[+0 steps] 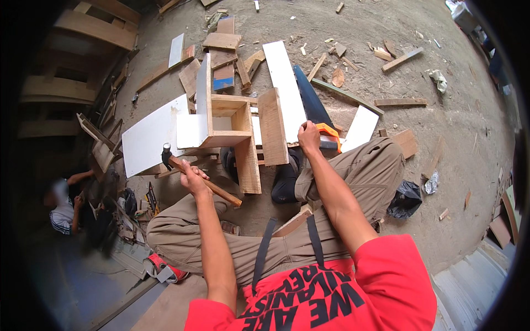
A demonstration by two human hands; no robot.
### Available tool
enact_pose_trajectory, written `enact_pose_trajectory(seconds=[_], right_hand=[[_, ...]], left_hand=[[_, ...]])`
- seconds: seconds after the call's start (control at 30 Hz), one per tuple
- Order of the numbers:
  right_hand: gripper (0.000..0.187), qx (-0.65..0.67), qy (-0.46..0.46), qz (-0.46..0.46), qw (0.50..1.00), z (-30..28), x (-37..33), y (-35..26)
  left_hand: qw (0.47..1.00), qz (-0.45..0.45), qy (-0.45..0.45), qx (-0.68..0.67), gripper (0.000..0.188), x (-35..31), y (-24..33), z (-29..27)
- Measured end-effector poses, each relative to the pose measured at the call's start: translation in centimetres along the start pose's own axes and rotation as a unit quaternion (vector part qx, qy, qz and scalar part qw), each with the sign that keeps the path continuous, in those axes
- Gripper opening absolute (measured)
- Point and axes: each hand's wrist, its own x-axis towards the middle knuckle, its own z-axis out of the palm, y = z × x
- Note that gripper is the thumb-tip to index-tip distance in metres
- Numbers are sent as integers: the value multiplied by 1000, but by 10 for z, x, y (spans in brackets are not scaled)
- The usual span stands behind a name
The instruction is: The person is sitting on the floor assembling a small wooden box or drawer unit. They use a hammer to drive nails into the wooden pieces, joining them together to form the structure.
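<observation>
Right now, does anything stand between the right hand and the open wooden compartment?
Yes: in this view, a brown board comes between the right hand and the open wooden compartment. Whether it joins the compartment is unclear.

Soft light dims toward the left, with black, warped edges.

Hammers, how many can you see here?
1. The hammer is in the person's left hand, its head seen against the big white board. Others may be hidden among the wood scraps.
</observation>
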Motion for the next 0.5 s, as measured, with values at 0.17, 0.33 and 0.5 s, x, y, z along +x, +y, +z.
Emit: enact_pose_trajectory(seconds=[0.17,0.33,0.5], right_hand=[[52,-79,183,210,957,-63,40,15],[89,-157,95,501,846,-69,47,78],[83,-188,81,455,867,-68,46,111]], left_hand=[[1000,24,-3,-16,41,-15,8,2],[993,108,-21,34,41,-19,26,33],[980,172,-37,94,45,-7,56,55]])
